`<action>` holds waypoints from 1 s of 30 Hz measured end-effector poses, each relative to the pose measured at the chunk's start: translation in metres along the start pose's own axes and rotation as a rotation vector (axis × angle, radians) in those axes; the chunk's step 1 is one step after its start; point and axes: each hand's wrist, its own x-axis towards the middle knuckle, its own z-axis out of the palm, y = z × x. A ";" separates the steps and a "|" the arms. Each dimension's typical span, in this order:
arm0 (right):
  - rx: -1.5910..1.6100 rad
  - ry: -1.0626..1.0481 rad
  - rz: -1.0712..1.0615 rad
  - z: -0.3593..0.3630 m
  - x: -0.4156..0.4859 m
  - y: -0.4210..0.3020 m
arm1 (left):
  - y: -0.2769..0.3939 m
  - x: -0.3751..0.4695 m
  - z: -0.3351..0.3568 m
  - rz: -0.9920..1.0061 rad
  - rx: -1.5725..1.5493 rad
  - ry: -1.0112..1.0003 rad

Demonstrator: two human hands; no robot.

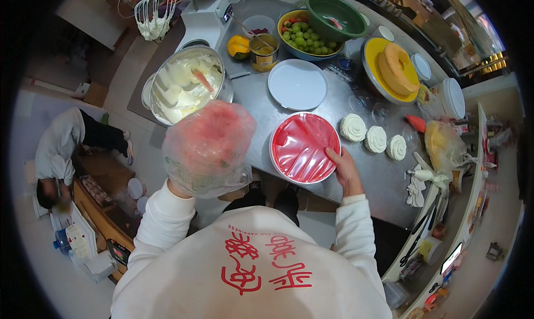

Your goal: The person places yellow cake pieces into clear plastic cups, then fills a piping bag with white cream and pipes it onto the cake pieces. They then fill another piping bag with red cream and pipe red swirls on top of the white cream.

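My left hand (181, 189), mostly hidden, holds up a cut watermelon (210, 139) wrapped in clear plastic, red flesh facing upward. It hangs in front of a steel mixing bowl (187, 87) of whipped cream with a spatula (202, 80) in it. My right hand (348, 172) grips the right rim of a round white container (274, 162), its thumb over the edge. A shiny, wrinkled red film (304, 146) covers the container's top. Just behind it lies a round white lid (298, 84) on the steel table (254, 131).
A stand mixer (200, 23) and a bowl of green grapes (306, 39) stand behind. Three swirled cream portions (353, 127) sit right of the container. Farther right are a ring-shaped sponge cake (396, 68) on a turntable and a piping bag (425, 175). Another person (60, 146) bends over at left.
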 end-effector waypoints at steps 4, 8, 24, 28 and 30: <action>0.423 0.117 -0.151 0.016 -0.050 0.044 | -0.016 0.005 0.010 0.001 -0.463 -0.223; 0.581 0.225 -0.268 0.022 -0.099 0.045 | -0.033 0.011 0.014 0.096 -0.149 -0.243; 0.035 0.527 -1.165 0.112 -0.272 -0.229 | -0.012 0.039 0.089 0.556 -0.505 -0.430; -0.022 0.594 -1.196 0.131 -0.280 -0.249 | 0.006 0.040 0.094 0.596 -0.541 -0.394; -0.036 0.602 -1.217 0.136 -0.282 -0.256 | 0.015 0.040 0.093 0.571 -0.603 -0.380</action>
